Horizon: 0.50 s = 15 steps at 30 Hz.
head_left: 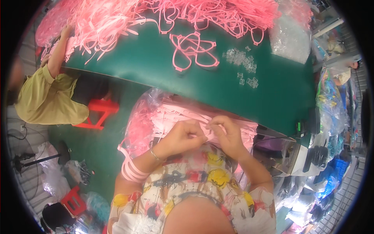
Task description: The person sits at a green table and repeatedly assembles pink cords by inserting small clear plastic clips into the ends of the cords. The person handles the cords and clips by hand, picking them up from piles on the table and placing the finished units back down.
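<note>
My left hand (185, 135) is closed, its fingers curled around a thin pink strap (210, 135) just above my lap. Close beside it on the right, my right hand (227, 135) pinches the same strap between thumb and fingers. How the strap runs inside the fingers is hidden. Beneath both hands, a thick bundle of flat pink straps (171, 117) lies across my lap, against the table edge. Several pink loops (130, 168) hang over my left forearm, below a bracelet.
On the green table (156, 66) lie crossed pink loops (193, 50), small clear plastic buckles (242, 60) and a big heap of pink straps (105, 23). A clear plastic bag (290, 41) stands at the right. Another person (46, 91) sits at the left, near a red stool (102, 109).
</note>
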### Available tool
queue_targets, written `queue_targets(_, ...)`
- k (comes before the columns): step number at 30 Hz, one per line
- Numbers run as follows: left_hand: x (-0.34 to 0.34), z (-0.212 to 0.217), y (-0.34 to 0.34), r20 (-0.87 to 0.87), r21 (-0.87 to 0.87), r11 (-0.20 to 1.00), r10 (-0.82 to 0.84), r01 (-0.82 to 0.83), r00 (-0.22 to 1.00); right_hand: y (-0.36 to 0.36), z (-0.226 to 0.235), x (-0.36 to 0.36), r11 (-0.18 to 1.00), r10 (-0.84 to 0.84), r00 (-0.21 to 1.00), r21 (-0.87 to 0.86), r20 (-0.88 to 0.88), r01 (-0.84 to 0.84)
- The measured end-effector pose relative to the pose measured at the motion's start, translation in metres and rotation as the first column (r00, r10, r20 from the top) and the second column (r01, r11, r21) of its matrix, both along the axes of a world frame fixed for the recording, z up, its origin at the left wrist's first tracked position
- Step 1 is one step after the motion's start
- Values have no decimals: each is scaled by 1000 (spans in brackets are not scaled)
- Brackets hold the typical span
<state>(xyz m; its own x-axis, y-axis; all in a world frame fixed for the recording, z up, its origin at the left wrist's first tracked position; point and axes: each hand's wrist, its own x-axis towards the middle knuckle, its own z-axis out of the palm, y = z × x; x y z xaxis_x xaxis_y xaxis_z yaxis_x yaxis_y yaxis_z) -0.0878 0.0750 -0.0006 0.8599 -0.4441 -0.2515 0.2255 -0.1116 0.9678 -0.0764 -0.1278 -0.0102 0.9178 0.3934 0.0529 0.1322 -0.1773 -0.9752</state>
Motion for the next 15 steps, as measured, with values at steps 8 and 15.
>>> queue_targets(8, -3, -3, 5, -108, -43, 998, 41, -46, 993, 6, 14, -3, 977, 124, 992, -179, 20, -119)
queue_targets(15, -3, -7, 8, 32, 44, 999, 13, -15, 999, 4, 18, 7, 931, 280, 926, -306, 254, -198)
